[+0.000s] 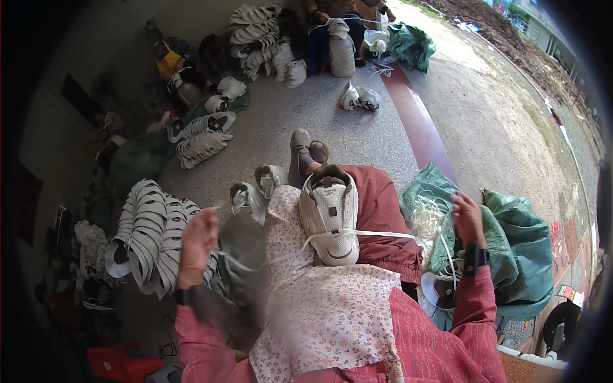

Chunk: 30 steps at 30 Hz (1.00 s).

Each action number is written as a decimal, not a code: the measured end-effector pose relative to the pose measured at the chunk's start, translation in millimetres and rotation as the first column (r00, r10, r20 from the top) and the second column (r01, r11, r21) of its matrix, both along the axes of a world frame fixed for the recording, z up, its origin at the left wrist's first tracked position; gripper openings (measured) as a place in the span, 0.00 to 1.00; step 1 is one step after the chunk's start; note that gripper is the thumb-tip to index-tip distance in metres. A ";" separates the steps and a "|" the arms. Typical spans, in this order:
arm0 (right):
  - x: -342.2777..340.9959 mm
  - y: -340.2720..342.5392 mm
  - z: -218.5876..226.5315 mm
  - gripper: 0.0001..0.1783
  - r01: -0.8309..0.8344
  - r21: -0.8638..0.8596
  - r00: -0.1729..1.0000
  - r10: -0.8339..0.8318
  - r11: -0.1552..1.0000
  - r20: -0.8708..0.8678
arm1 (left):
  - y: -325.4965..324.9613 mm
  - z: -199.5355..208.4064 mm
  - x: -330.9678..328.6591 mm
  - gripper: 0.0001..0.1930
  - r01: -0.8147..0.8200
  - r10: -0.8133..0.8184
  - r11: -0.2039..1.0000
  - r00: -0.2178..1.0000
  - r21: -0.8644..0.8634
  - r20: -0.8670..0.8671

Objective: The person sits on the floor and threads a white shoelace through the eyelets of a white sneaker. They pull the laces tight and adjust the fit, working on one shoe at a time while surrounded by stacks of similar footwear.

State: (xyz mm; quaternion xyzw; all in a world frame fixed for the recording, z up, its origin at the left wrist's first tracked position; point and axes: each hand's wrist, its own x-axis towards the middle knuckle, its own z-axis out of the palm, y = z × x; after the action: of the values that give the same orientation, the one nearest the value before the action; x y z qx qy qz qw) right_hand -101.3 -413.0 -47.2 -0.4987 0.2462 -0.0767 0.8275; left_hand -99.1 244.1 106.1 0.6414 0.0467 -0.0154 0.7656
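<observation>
An off-white shoe upper with a mesh tongue and brown tabs (329, 214) is laid on the lap, its toe turned toward the body and its ankle opening away. A flat white lace (383, 233) is passed across the upper near the toe and led out to both sides. The bare left hand (199, 239), blurred, is raised to the left of the upper; the bare right hand (469, 220) is raised well out to its right. The fingers of both look bent, but whether lace is gripped in either cannot be told.

The step in hand is judged to be the evening of the lace at this crossing. Both ends are best drawn at a like pace and a low angle, so that the upper is not tipped or slid off the cream flower-printed cloth (332, 313) and maroon trousers (383, 191) beneath it. The strand should be laid flat, without twists, and tightened only until both sides are matched. The loose white lace bundle (426, 217) right of the upper is best avoided, since the right-hand run could be snagged there.
</observation>
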 end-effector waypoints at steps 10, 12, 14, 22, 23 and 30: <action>-4.8 211.2 53.9 0.04 -0.191 -0.942 0.701 0.710 0.277 0.066 | -215.0 -56.2 30.5 0.10 0.321 -0.672 0.571 0.712 0.755 0.205; -7.6 213.7 58.5 0.04 -0.226 -0.936 0.705 0.709 0.270 0.034 | -217.1 -66.4 27.8 0.12 0.216 -0.640 0.577 0.718 0.788 0.272; -7.9 210.6 61.6 0.05 -0.347 -0.880 0.702 0.712 0.325 -0.014 | -220.3 -63.6 26.3 0.13 0.233 -0.648 0.538 0.728 0.810 0.221; 3.4 213.4 59.7 0.10 -0.588 -0.614 0.712 0.696 0.526 -0.086 | -220.5 -49.8 23.4 0.15 0.452 -0.661 0.566 0.748 0.690 0.052; 2.9 218.1 60.1 0.11 -0.567 -0.664 0.729 0.672 0.487 -0.129 | -220.3 -53.0 24.0 0.15 0.445 -0.670 0.563 0.739 0.697 0.069; 0.2 217.7 102.3 0.18 -0.098 -0.988 0.742 0.653 -0.119 -0.152 | -213.8 -43.7 26.7 0.12 0.292 -0.745 0.473 0.636 0.831 0.200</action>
State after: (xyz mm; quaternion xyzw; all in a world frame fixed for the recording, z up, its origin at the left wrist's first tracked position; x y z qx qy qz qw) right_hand -101.1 -195.3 55.1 -0.9409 -0.2124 -0.0725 0.2535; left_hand -72.4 30.3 62.4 0.8466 -0.3771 -0.0576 0.3711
